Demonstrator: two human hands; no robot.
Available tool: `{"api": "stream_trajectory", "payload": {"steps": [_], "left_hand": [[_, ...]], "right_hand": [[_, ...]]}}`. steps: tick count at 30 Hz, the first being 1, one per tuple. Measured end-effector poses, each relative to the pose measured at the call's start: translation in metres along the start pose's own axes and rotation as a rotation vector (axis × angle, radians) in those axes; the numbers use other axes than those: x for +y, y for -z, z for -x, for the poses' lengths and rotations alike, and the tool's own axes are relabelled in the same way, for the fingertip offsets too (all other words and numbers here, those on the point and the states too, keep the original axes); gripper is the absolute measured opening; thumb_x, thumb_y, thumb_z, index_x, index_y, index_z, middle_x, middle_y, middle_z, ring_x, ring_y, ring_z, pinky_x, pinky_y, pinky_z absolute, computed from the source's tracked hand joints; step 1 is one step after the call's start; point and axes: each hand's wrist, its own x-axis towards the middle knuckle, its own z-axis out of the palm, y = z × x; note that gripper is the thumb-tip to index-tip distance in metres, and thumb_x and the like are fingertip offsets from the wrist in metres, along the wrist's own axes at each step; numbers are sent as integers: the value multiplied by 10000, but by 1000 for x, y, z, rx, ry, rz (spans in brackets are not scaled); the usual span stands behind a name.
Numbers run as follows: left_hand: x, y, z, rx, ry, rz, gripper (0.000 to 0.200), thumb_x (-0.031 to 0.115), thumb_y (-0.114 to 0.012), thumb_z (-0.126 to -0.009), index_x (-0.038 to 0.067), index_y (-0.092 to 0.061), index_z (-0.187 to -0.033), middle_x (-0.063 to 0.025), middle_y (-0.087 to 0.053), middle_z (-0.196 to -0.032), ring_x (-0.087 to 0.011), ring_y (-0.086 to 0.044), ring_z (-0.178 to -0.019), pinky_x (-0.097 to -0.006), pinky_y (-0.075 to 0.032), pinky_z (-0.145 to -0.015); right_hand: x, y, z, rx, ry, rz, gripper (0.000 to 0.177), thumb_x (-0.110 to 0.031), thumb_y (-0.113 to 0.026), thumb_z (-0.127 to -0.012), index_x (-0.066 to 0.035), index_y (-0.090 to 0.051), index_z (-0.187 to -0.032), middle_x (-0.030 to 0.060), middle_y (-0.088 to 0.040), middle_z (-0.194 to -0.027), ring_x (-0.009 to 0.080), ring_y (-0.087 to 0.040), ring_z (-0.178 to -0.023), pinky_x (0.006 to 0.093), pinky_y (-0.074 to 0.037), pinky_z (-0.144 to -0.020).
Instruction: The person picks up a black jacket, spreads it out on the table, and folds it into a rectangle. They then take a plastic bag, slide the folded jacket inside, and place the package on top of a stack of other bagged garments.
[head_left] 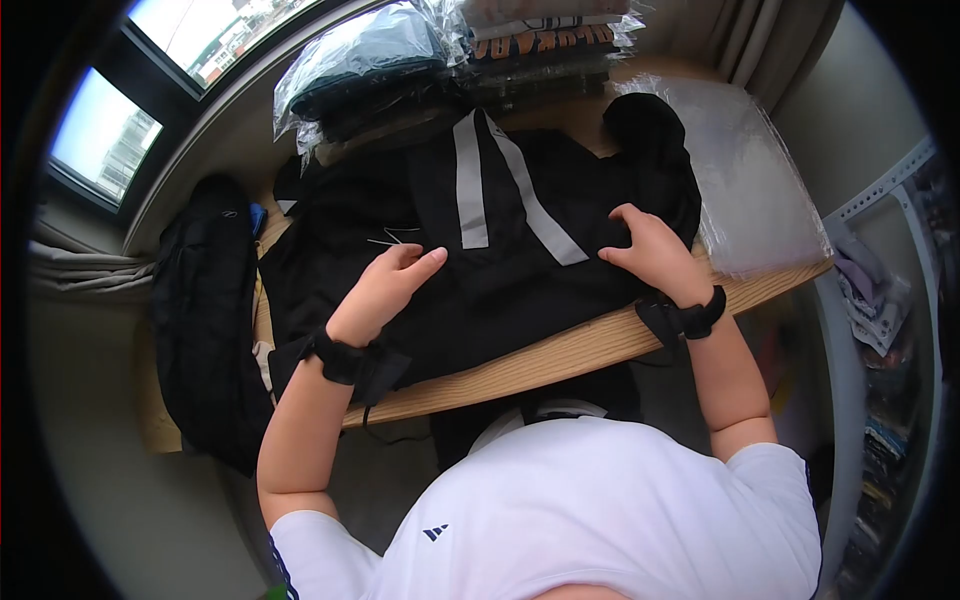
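A black garment (540, 310) lies spread over the wooden table, with two grey bands (470, 190) running down its middle. My left hand (385, 285) rests at the garment's left part, thumb and fingers apart and holding nothing. Just beyond its fingertips, thin white lines (395, 238) show on the black cloth. On the right, my right hand (658, 255) is over the garment near the outer grey band, its thumb and index finger spread in a wide curve. A rolled black part of the cloth (655, 140) bulges up behind that hand. Both wrists wear black straps.
Clear plastic bags (755, 180) lie stacked at the table's right. Bagged folded clothes (370, 60) are piled at the back. A long black bag (205, 320) stands at the left by the window. The table's wooden front edge (560, 365) curves before me; a metal shelf (850, 400) stands right.
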Motion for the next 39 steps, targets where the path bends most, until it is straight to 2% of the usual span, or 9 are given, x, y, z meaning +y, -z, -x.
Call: {"api": "stream_trajectory", "payload": {"steps": [4, 10, 18, 21, 23, 28, 31, 36, 39], "left_hand": [[0, -27, -42, 13, -10, -294, 332, 301, -612, -883, -24, -550, -916, -44, -532, -804, -133, -484, -737, -278, -434, -674], [9, 26, -13, 69, -289, 527, 238, 60, -532, -879, -10, -509, -1106, -39, -596, -970, -84, -557, -857, -222, -448, -786], [-111, 210, 68, 315, -273, 181, 278, 32, -529, -832, 37, -545, -1110, -34, -617, -965, -100, -591, -886, -246, -473, -813], [-155, 200, 87, 314, 0, -137, 302, 34, -621, -774, 48, -582, -1073, -37, -609, -992, -137, -560, -947, -298, -434, -883], [-169, 171, 96, 569, -187, -650, 364, 63, -673, -753, 20, -572, -1100, -101, -605, -1041, -226, -568, -986, -326, -431, -905], [-126, 98, 130, 374, -348, -584, 322, 14, -656, -720, 23, -600, -1036, -121, -579, -1101, -304, -534, -1066, -367, -419, -933], [-123, 74, 137, 297, -279, -715, 562, 61, -694, -663, 64, -539, -1203, -132, -504, -1275, -321, -465, -1204, -403, -366, -1011], [-151, 67, 123, 304, -201, -892, 746, -48, -579, -620, 112, -444, -1336, -91, -457, -1361, -299, -393, -1292, -419, -315, -1058], [-149, 76, 110, 357, -260, -778, 620, -164, -499, -617, 58, -538, -1195, -121, -568, -1201, -317, -509, -1158, -387, -413, -974]], "right_hand": [[10, -1, -11, -107, -20, 73, 388, -194, -761, -700, 37, -568, -945, 220, -618, -899, 370, -600, -873, 389, -477, -767], [24, -6, -12, -101, 14, 47, 354, -185, -765, -688, 44, -538, -834, 227, -592, -827, 395, -577, -812, 417, -458, -706], [25, -4, -8, -104, 62, 5, 314, -114, -731, -698, 37, -504, -854, 203, -574, -846, 382, -558, -834, 400, -447, -733], [21, 1, -6, -154, 62, 12, 310, -69, -701, -701, 25, -487, -904, 186, -567, -875, 365, -555, -886, 391, -443, -771], [18, 2, -2, -130, 20, -3, 301, -65, -700, -711, 10, -522, -942, 181, -595, -966, 362, -551, -993, 390, -449, -851], [6, 8, 13, -94, 27, -16, 464, -94, -704, -714, -32, -538, -1143, 145, -595, -1065, 303, -528, -1066, 380, -428, -925], [-4, 17, 26, -63, 65, -5, 514, -118, -725, -695, -43, -534, -1166, 140, -587, -1094, 295, -516, -1089, 381, -423, -934], [25, 18, 28, -30, 139, 98, 412, -111, -752, -666, -30, -587, -1035, 97, -596, -1038, 290, -533, -1038, 366, -442, -884], [43, 14, 24, -39, 68, -39, 329, -79, -736, -673, -17, -582, -958, 97, -593, -987, 291, -548, -999, 356, -444, -865]]}}
